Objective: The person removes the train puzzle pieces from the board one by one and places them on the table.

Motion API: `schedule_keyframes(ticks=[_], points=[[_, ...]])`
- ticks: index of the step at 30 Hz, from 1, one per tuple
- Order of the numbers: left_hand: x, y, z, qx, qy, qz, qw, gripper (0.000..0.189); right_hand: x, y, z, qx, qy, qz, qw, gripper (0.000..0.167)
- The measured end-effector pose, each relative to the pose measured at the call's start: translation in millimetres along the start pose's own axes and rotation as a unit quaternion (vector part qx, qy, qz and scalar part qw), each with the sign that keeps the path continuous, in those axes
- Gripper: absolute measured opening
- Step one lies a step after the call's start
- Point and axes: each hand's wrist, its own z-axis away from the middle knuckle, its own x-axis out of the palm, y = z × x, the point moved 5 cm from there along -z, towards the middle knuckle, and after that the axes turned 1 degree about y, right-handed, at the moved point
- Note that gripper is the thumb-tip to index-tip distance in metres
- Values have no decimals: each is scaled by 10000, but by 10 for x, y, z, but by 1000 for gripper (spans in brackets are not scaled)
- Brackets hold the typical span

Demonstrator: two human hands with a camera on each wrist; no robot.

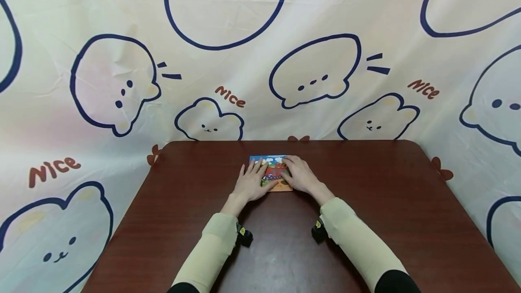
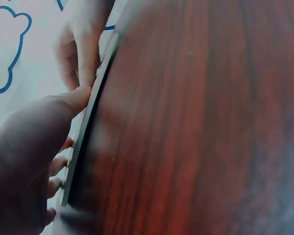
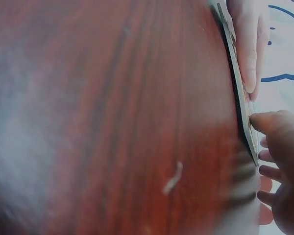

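A thin, flat picture board [image 1: 275,173], printed with a blue sky, clouds and a red and orange scene, lies on the brown table. My left hand [image 1: 251,181] rests on its left part, fingers spread and thumb reaching toward the near edge. On its right part lies my right hand [image 1: 303,176], fingers fairly straight. Both hands cover much of the print. In the left wrist view the board's pale side edge [image 2: 92,107] runs beside the thumb. From the right wrist, the same edge [image 3: 238,85] shows with the right thumb touching it.
The dark brown table [image 1: 183,180] spreads around the board on all sides. Behind and beside it hangs a pale curtain [image 1: 252,71] with blue bear outlines and the word Nice. Black wrist cameras [image 1: 245,237] sit beneath both pale green sleeves [image 1: 207,248].
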Motion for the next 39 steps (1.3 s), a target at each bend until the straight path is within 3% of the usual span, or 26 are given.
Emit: schedule_keyframes(ticks=[6,15,27,39], points=[[26,-29,-15,-43,-37,-97,9999,86,-41,0,-76,-47,68,86,9999,54],[58,-17,-19,-11,-74,-88,9999,86,-89,-9,-168,273,40,228,9994,63],[16,-36,-52,-29,-59,-218,9997,86,-68,94,-239,1002,-27,-590,9932,64],[25,-39,-38,-18,-58,-139,9999,86,-96,85,-213,1345,266,-1156,9838,57]])
